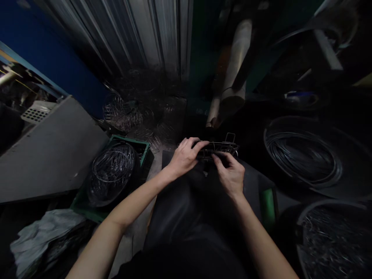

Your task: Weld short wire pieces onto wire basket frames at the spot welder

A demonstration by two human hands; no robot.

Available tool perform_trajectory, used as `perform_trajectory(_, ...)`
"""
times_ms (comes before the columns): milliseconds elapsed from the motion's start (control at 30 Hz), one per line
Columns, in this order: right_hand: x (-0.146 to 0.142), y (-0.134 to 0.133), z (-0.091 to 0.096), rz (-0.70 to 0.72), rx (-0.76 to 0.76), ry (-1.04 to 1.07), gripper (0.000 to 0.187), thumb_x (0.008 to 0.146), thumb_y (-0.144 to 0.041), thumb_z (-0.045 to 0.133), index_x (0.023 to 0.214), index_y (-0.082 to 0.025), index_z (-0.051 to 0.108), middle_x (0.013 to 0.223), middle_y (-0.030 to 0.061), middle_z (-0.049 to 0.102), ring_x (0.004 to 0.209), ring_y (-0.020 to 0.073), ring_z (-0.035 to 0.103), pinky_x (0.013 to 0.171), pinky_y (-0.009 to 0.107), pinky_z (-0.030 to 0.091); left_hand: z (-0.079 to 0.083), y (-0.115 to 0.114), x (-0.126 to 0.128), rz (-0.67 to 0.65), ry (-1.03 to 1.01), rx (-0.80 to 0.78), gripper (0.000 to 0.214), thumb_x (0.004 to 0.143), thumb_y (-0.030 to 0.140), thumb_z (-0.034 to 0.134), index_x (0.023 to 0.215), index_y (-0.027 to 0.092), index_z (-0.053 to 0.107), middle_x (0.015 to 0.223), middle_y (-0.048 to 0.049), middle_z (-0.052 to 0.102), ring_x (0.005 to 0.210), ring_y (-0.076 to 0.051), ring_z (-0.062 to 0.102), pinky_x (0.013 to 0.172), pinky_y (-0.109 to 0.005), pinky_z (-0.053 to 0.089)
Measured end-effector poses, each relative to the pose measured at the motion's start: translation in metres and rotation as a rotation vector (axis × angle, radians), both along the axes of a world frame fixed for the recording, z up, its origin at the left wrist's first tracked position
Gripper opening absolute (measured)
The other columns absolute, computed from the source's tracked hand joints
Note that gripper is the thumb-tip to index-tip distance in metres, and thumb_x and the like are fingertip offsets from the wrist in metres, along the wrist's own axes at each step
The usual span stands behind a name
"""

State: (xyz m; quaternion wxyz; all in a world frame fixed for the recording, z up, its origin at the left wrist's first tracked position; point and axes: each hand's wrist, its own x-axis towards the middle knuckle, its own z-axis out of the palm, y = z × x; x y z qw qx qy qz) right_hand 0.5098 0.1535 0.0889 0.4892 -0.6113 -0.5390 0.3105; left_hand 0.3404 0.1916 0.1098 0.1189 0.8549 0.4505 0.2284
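A small wire basket frame (221,148) is held over my lap, in dim light. My left hand (186,157) grips its left end, fingers curled over the top wires. My right hand (231,174) pinches the frame's lower edge from below with thumb and forefinger. A small wire loop sticks up from the frame at its far right end.
A green crate (144,147) at the left holds stacked wire baskets (112,170). More wire baskets (130,112) lie against the corrugated wall. Coils of wire (302,155) sit at the right, a bin of wire pieces (334,236) at lower right, a grey board (43,151) at left.
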Motion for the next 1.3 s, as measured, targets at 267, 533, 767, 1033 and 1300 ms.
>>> perform_trajectory(267, -0.001, 0.013, -0.006, -0.011, 0.1, -0.097, 0.022, 0.085, -0.042, 0.057, 0.089, -0.022, 0.066, 0.084, 0.0017, 0.068, 0.077, 0.0182, 0.064, 0.074, 0.031, 0.051, -0.007, 0.014, 0.002, 0.005, -0.048, 0.048, 0.057, 0.075, 0.005, 0.048, 0.129, 0.023, 0.042, 0.119, -0.0089, 0.049, 0.114, -0.022, 0.051, 0.101, -0.044, 0.044)
perform_trajectory(533, 0.0, 0.021, -0.007, -0.035, 0.166, -0.132, 0.019, 0.086, -0.038, 0.057, 0.09, -0.022, 0.066, 0.084, 0.0019, 0.068, 0.077, 0.0172, 0.063, 0.074, 0.03, 0.05, -0.01, 0.026, 0.006, 0.001, -0.07, 0.094, 0.051, 0.078, 0.007, 0.049, 0.126, 0.022, 0.044, 0.118, -0.0083, 0.05, 0.115, -0.021, 0.052, 0.107, -0.047, 0.039)
perform_trajectory(767, 0.0, 0.03, -0.006, -0.041, 0.197, -0.118, 0.017, 0.086, -0.036, 0.058, 0.089, -0.021, 0.066, 0.085, 0.0018, 0.067, 0.078, 0.0163, 0.063, 0.076, 0.029, 0.049, -0.012, 0.036, 0.009, 0.004, -0.079, 0.155, 0.049, 0.079, 0.009, 0.053, 0.126, 0.021, 0.044, 0.117, -0.0077, 0.05, 0.114, -0.021, 0.053, 0.109, -0.047, 0.036)
perform_trajectory(1033, 0.0, 0.041, -0.008, -0.039, 0.26, -0.129, 0.018, 0.086, -0.035, 0.058, 0.09, -0.019, 0.066, 0.084, 0.0024, 0.068, 0.076, 0.0155, 0.063, 0.074, 0.028, 0.049, -0.015, 0.047, 0.009, -0.014, -0.114, 0.208, 0.047, 0.08, 0.012, 0.055, 0.126, 0.019, 0.045, 0.116, -0.0086, 0.051, 0.112, -0.021, 0.054, 0.108, -0.048, 0.037)
perform_trajectory(1300, 0.001, 0.049, -0.015, -0.02, 0.273, -0.15, 0.019, 0.086, -0.035, 0.058, 0.09, -0.018, 0.065, 0.085, 0.0031, 0.068, 0.076, 0.0153, 0.063, 0.075, 0.028, 0.05, -0.016, 0.053, 0.007, -0.016, -0.092, 0.219, 0.044, 0.083, 0.015, 0.054, 0.126, 0.02, 0.046, 0.117, -0.0089, 0.052, 0.114, -0.021, 0.053, 0.109, -0.049, 0.036)
